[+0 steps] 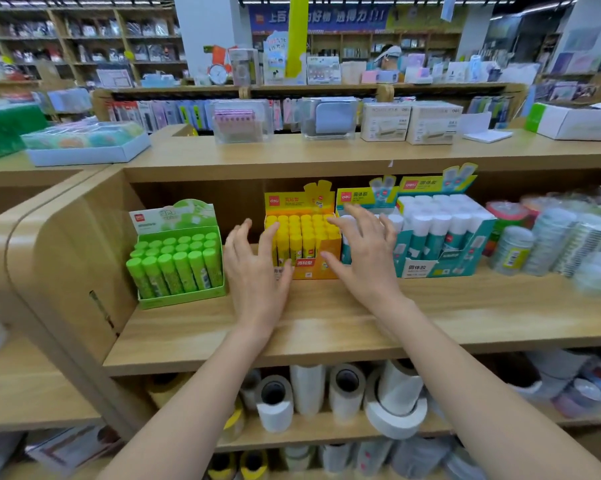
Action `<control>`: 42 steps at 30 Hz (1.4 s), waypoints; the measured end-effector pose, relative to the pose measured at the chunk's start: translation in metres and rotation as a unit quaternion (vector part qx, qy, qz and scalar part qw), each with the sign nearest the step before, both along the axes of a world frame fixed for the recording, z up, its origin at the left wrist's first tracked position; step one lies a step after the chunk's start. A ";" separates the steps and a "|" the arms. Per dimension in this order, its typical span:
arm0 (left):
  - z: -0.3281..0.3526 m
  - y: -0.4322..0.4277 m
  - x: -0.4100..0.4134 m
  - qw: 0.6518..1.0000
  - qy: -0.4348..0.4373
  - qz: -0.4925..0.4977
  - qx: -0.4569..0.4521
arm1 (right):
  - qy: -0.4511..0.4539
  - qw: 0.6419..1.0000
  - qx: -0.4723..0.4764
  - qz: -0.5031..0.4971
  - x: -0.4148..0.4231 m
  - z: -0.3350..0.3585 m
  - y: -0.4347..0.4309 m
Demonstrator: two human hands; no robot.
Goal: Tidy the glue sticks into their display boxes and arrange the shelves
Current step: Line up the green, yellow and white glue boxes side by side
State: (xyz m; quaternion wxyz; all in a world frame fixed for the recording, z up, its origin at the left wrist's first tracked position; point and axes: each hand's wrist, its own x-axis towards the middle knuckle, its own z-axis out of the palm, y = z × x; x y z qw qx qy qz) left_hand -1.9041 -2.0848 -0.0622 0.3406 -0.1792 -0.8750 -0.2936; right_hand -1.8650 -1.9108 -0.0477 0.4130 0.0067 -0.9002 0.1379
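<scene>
step: square up yellow box [311, 270] | left hand [257, 271], right hand [364, 261] either side of it, grips released, fingers spread | tip: clasp both walls evenly, slide without tipping sticks [300, 230]

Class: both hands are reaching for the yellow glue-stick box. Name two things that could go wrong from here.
1. The right hand overlaps the teal box beside the yellow box; it might knock the white-capped sticks.
2. The left hand has little room beside the green box; sliding the yellow box sideways could shove it.
</scene>
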 end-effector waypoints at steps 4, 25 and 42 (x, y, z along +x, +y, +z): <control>0.004 -0.036 0.006 0.992 0.040 0.114 0.022 | 0.020 0.994 -0.008 0.106 -0.010 0.005 -0.042; -0.004 -0.081 -0.019 0.993 -0.091 0.077 -0.018 | -0.125 0.987 0.097 0.000 -0.041 -0.004 -0.075; -0.007 -0.053 -0.029 0.994 -0.067 0.083 -0.020 | -0.081 0.992 0.101 0.013 -0.045 -0.002 -0.077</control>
